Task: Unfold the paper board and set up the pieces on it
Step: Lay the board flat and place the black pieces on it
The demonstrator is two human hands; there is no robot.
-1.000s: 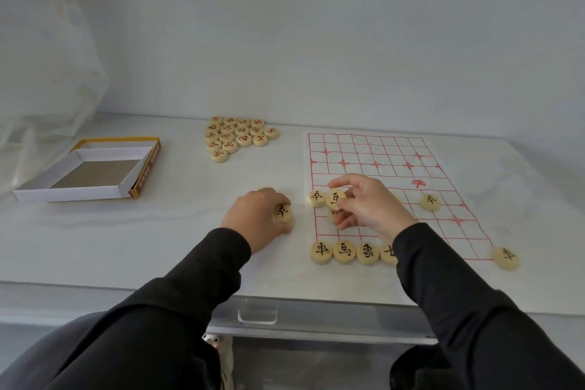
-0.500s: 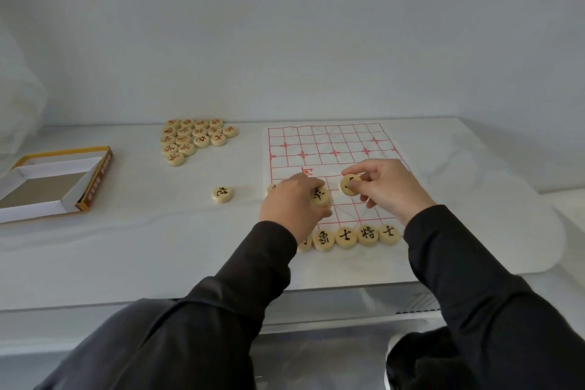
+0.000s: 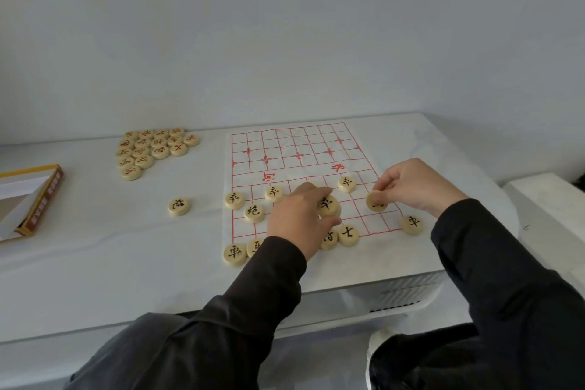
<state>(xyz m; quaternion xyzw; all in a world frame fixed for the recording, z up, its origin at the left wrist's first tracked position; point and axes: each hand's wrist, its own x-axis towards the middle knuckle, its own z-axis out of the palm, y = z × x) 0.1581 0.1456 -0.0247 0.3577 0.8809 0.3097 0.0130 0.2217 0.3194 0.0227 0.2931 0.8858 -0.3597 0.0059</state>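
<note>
A person's left hand point(image 3: 300, 215), in a dark sleeve, reaches over the near half of the paper board point(image 3: 300, 149) and curls its fingers around a round, pale wooden piece point(image 3: 328, 204) marked with a black character. The right hand point(image 3: 418, 187) hovers at the board's right edge and pinches a second disc point(image 3: 376, 201), tilted on edge between thumb and fingertips, its face partly hidden.

The board lies unfolded and flat, a white sheet ruled with a red grid and printed with red characters across its middle. Its far half carries no pieces. Three black-marked soldiers point(image 3: 274, 192) stand in a line across the near half, two to the left of the left hand and one between the two hands. A cannon disc point(image 3: 254, 212) sits just left of the left wrist. Along the near edge runs a back row point(image 3: 235, 253), partly hidden under the left forearm. A chariot disc point(image 3: 411, 225) rests just outside the grid's near right corner, below the right hand.

Off the board to the left, a lone black-marked disc point(image 3: 179, 206) lies on the white, faintly veined counter point(image 3: 95, 247). Farther back, a tight cluster of red-marked discs point(image 3: 155, 149) sits well apart from both hands. An open box point(image 3: 31, 199) with yellow trim lies at the left edge. A plain, pale wall point(image 3: 285, 41) rises behind the counter.
</note>
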